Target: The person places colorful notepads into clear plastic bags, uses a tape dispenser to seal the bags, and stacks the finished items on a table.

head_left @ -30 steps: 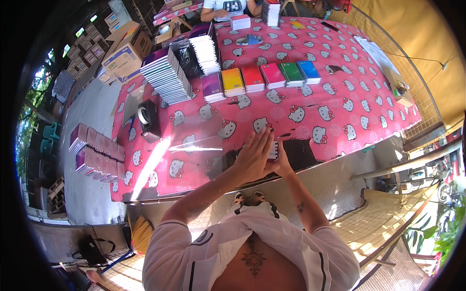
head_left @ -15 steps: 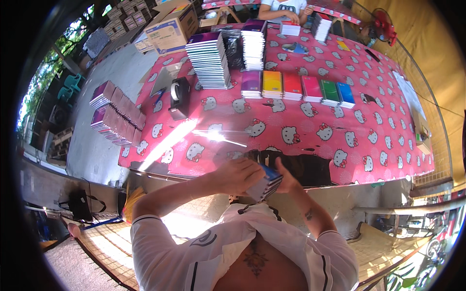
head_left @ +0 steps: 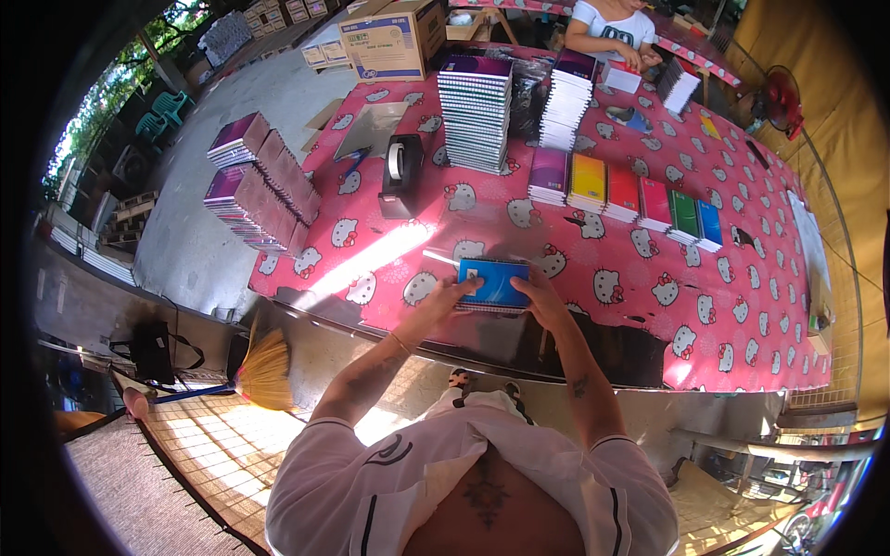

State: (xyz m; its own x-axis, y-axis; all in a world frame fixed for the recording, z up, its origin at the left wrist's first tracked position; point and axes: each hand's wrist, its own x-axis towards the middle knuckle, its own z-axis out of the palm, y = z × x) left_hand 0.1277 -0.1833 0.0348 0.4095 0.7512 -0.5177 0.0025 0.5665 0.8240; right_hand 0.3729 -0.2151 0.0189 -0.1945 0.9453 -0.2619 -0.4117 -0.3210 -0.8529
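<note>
Both hands hold a small stack of blue notebooks flat on the table, near its front edge. The left hand is half closed on the left end, fingers curled over the corner; the right hand grips the right end in the same way. The stack looks light and fairly stiff, but the glossy covers may slide on each other, so I think a grip on both short ends, pressing inward, is safest. The cloth under the hands is pink and smooth. Beyond the right hand lies a row of coloured notebooks; beyond the left hand stands a tape dispenser and a tall stack.
</note>
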